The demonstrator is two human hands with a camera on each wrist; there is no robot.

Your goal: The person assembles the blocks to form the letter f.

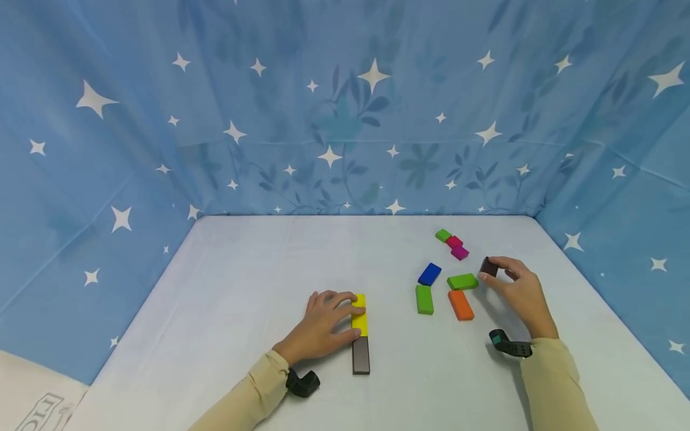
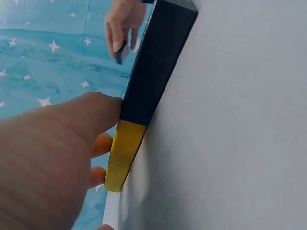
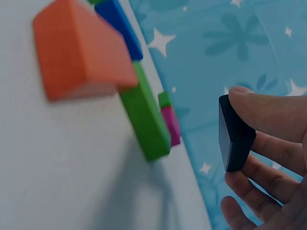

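My right hand pinches a dark brown block between thumb and fingers, near the right side of the table. In the right wrist view the held block is tilted and raised, apart from the other blocks. My left hand rests its fingertips on a yellow block. Its thumb lies where that block meets another dark brown block. These two lie flat, end to end in a line. In the left wrist view, the thumb touches the row at the seam.
Beside the right hand lie a green block and an orange block. A blue block and another green block lie left of them. Farther back sits a short row of small green, pink and purple blocks. A starry blue curtain surrounds the white table.
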